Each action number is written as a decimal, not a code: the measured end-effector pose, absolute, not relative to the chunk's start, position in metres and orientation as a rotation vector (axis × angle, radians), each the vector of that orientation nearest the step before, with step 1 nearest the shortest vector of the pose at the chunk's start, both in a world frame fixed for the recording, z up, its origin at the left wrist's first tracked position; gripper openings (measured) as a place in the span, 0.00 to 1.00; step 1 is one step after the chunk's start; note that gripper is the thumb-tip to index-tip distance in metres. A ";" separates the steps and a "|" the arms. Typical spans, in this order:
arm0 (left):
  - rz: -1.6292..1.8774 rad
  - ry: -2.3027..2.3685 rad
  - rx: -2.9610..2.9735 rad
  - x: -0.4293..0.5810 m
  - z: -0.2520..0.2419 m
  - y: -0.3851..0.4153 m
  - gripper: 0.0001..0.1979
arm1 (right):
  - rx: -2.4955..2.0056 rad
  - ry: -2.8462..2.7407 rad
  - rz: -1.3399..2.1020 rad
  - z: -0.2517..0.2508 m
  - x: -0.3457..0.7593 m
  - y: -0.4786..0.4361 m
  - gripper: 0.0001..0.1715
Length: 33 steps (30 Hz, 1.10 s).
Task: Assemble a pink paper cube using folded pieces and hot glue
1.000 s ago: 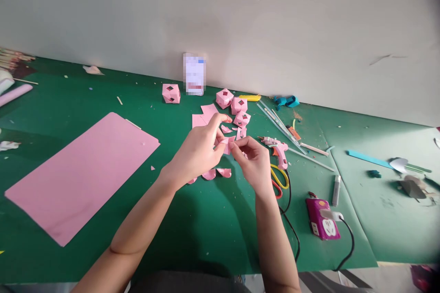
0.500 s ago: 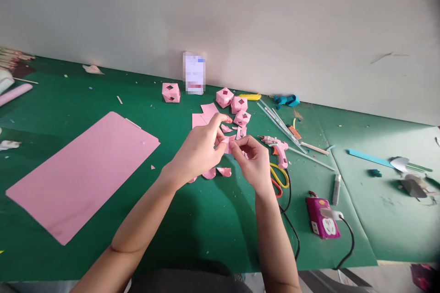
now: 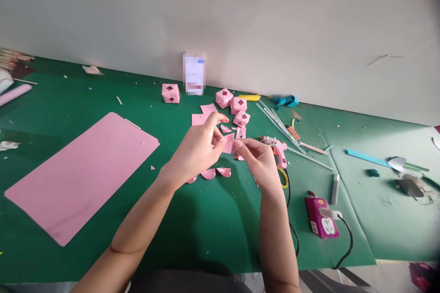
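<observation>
A small piece of pink paper (image 3: 228, 143) with creases is held up over the table between my two hands. My left hand (image 3: 201, 144) pinches its left edge, thumb in front. At its right edge the thumb and fingertips of my right hand (image 3: 258, 158) are pressed together. Just beyond stand folded pink paper boxes with diamond-shaped holes, among them one box (image 3: 241, 119) near my fingers. Pink paper squares (image 3: 208, 109) lie partly hidden behind my left hand. Curved pink scraps (image 3: 224, 172) lie in front of the held piece.
A large pink sheet (image 3: 82, 176) covers the table's left. Right of my hands lie a pink glue gun (image 3: 281, 153), clear sticks (image 3: 312, 159) and a purple power socket block (image 3: 321, 217) with a black cord. A phone (image 3: 194, 73) leans on the wall near another pink box (image 3: 171, 93).
My right hand has shifted slightly right, and more of the pink paper piece now shows between my hands. My left hand keeps nearly the same place.
</observation>
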<state>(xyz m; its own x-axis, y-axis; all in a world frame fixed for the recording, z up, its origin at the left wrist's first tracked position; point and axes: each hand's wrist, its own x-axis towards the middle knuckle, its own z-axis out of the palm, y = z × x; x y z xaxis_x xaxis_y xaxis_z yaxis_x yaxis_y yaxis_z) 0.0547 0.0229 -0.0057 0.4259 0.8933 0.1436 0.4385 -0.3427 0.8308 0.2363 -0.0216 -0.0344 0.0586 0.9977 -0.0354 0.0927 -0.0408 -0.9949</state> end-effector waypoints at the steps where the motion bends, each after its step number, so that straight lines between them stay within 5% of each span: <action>1: 0.783 1.127 1.950 0.055 -0.005 0.023 0.17 | -1.338 -1.220 1.154 -0.035 0.236 -0.022 0.18; 33: 0.738 1.159 1.897 0.065 -0.004 0.017 0.18 | -1.383 -1.303 0.774 -0.044 0.225 -0.023 0.17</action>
<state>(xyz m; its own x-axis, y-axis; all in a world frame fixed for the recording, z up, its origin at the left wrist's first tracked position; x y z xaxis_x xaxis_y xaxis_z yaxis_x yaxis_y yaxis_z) 0.0648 0.0169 -0.0037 0.4158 0.9061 0.0782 0.4545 -0.2815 0.8451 0.2253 -0.0226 -0.0439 0.2023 0.9605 0.1911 0.2920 0.1271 -0.9479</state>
